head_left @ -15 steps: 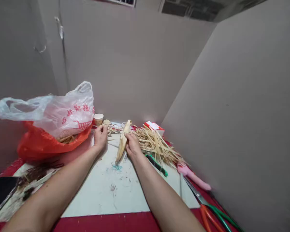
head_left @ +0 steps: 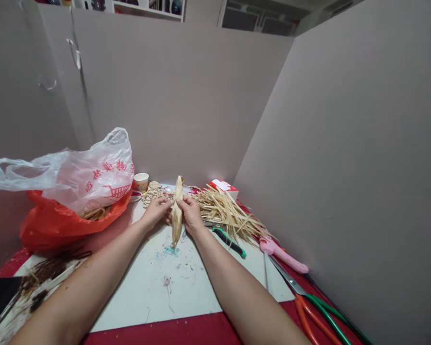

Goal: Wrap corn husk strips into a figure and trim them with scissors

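A pale, dry corn husk (head_left: 177,223) stands nearly upright over the white board (head_left: 147,287), its narrow browned end pointing down towards me. My right hand (head_left: 191,215) pinches it from the right, thumb across its front. From the other side, my left hand (head_left: 157,212) has its thumb and fingertips closed at the husk's left edge, at about the same height. Its lower fingers are partly hidden. Just right of my right hand lies a heap of straw-coloured strips (head_left: 230,211), with a green-and-black handled tool (head_left: 230,242) in front of it.
On the left sit a white plastic bag (head_left: 89,177) and a red bag (head_left: 57,225). A paper cup (head_left: 141,182) and coiled cord (head_left: 153,192) stand behind my left hand. To the right lie a pink-handled tool (head_left: 283,254) and scissors (head_left: 301,292) near the grey partition (head_left: 345,167).
My left hand has come right, from beside the cup to the husk, and closed on its edge. The husk has turned more upright. The camera view has shifted slightly.
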